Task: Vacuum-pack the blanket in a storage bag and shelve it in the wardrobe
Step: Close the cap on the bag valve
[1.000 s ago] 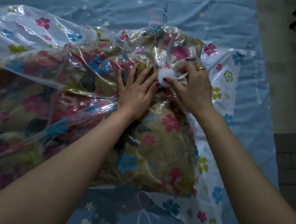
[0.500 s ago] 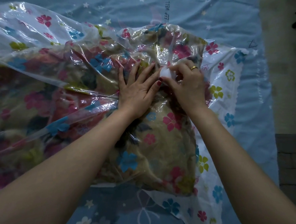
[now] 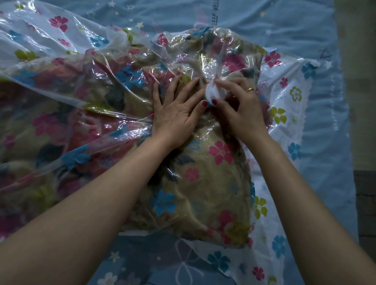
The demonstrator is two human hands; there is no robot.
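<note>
The blanket (image 3: 213, 188) is lying inside the clear flowered storage bag (image 3: 275, 213) on the blue bed sheet (image 3: 267, 21). The left hand (image 3: 175, 115) is pressing flat on the bag, fingers (image 3: 170, 86) spread, while the right hand (image 3: 239, 110) is pinching the white valve cap (image 3: 211, 92) with curled fingertips.

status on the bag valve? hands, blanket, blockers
Left hand flat on bag. Right hand pinching white valve cap. Blanket inside, bag loose. No blockers.
</note>
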